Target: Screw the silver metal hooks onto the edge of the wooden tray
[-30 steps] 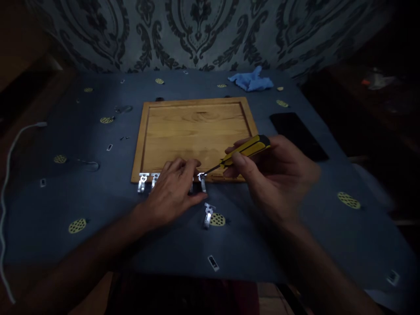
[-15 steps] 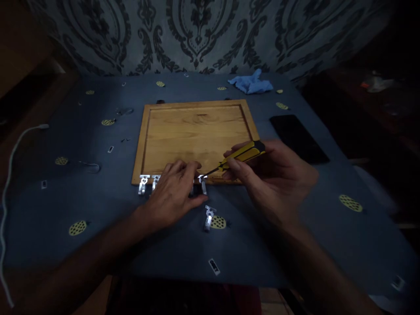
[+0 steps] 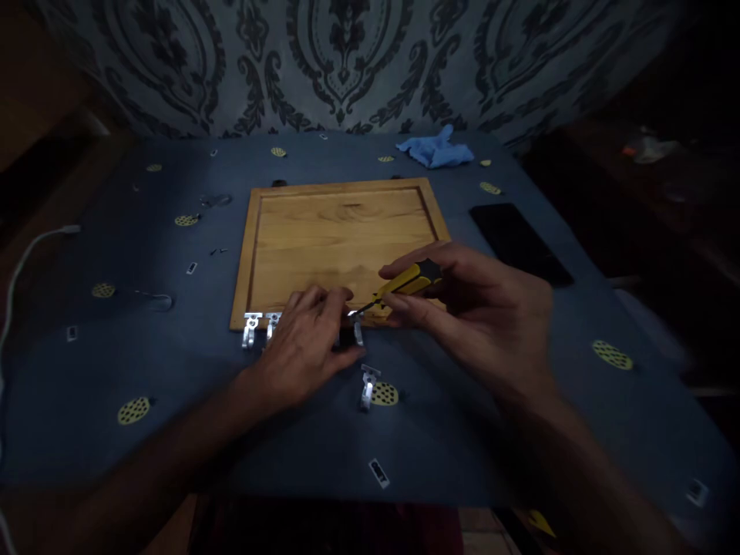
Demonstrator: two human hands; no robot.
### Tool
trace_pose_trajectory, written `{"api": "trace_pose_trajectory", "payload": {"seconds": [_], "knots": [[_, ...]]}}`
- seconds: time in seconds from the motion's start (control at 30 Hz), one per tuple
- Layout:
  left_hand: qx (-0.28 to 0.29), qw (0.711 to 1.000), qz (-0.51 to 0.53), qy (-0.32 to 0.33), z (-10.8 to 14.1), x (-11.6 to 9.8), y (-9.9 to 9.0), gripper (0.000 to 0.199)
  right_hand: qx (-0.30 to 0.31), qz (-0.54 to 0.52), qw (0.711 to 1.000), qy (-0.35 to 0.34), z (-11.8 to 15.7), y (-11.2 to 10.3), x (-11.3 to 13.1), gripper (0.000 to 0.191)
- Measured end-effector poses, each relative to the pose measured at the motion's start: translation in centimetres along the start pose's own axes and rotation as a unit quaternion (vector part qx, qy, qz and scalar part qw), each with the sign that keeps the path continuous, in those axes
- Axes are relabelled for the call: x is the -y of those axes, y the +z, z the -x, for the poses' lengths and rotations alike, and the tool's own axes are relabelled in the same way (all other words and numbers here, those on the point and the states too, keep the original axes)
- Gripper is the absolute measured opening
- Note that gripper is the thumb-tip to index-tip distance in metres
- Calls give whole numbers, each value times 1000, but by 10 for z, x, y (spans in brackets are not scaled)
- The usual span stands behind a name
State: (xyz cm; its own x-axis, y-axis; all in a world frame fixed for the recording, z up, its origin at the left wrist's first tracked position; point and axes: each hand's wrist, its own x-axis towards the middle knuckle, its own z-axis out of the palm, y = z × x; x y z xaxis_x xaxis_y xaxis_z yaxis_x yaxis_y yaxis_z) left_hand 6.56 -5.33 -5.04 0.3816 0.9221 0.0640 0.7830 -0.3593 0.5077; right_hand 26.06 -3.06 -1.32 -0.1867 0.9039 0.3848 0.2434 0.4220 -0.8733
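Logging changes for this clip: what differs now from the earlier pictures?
The right hand and the yellow screwdriver it holds have shifted left, the handle end coming closer to the metal piece at its tip. Nothing was taken hold of or let go. The left hand, wooden board and loose metal piece stayed in place.

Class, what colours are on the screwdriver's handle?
Yellow and black; the screwdriver's handle shows in the head view.

no text reads clearly: the white label [image 3: 379,473] on the surface [image 3: 312,455], on the near side of the wooden board [image 3: 347,231], bears dark lettering too blurred to make out.
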Motion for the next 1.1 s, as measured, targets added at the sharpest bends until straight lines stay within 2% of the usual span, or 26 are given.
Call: {"api": "trace_pose_trajectory", "payload": {"seconds": [0.17, 0.37, 0.53, 0.57, 0.7, 0.77, 0.97, 1.1], "knots": [[6, 1000, 1, 1, 0, -1, -1, 46, -36, -22, 999, 18, 2, 9, -5, 26], [10, 1000, 12, -2, 0, -1, -2, 47, -77, -7, 997, -2, 2, 13, -8, 25], [15, 1000, 13, -8, -1, 0, -1, 49, -15, 3, 1000, -19, 3, 7, 0, 19], [14, 1000, 13, -9, -1, 0, -1, 50, -20, 0, 999, -33, 4, 6, 1, 15], [10, 1000, 14, 1, -1, -1, -2, 51, -144, -47, 986, -65, 9, 4, 0, 10], [11, 1000, 15, 7, -1, -1, -3, 51, -174, -61, 981, -63, 11, 5, -1, 9], [5, 1000, -4, -1, 1, 0, -2, 51, -123, -1, 992, -19, 12, 8, -4, 8], [5, 1000, -8, 0, 1, 1, -1, 53, -122, -1, 992, -18, 12, 8, -5, 11]]}}
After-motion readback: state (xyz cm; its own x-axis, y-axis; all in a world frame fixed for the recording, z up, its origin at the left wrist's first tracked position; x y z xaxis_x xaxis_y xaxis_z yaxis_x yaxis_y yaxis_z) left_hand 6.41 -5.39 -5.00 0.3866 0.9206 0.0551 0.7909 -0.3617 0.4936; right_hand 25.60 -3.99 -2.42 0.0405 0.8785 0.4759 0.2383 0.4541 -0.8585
